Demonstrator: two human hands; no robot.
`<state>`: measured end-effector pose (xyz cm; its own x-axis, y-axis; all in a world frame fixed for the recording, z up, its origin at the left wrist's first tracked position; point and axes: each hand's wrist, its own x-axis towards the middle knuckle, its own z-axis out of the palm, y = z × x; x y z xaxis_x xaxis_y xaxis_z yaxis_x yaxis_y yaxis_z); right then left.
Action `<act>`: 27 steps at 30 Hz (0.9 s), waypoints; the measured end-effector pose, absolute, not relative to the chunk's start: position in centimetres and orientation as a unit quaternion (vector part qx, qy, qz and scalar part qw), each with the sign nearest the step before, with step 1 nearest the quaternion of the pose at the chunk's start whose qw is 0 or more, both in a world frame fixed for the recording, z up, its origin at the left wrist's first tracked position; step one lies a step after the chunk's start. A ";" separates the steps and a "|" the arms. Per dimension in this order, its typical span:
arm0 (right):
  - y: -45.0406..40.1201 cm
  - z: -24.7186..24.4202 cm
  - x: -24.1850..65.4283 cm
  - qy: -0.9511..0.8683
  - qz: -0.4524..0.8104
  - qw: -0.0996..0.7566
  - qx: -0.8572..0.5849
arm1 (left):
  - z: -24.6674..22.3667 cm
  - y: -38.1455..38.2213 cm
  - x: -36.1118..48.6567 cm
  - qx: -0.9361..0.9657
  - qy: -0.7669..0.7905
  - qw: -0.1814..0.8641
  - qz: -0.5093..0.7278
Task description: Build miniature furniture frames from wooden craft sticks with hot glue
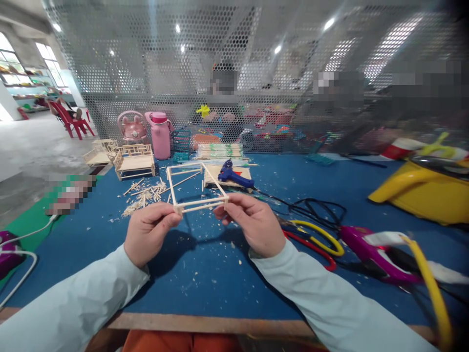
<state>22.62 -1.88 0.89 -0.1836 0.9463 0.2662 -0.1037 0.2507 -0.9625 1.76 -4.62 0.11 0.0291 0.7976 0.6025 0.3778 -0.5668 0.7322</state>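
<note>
Both pinched closed, left hand [149, 232] and right hand [253, 224] hold the stick frame [203, 201] by corners at seven and four o'clock, likely to steady it above the tabletop [212, 286]; toward two o'clock lies the glue gun [234, 177], apparently within reach.

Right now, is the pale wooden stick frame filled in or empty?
Empty: the blue tabletop shows through the frame, whose near corners the left hand and right hand hold.
</note>
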 end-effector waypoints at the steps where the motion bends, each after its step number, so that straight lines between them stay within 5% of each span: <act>1: -1.8 0.8 22.6 -0.578 0.507 0.532 -0.356 | 0.1 -4.6 1.8 0.687 0.427 0.204 0.552; 14: -3.1 1.3 22.5 -0.545 0.682 0.454 -0.178 | -0.3 -3.7 2.3 0.356 0.347 0.692 0.524; 27: -4.6 1.9 22.1 -0.589 0.707 0.354 -0.167 | -1.1 -3.3 0.9 0.347 0.283 0.743 0.498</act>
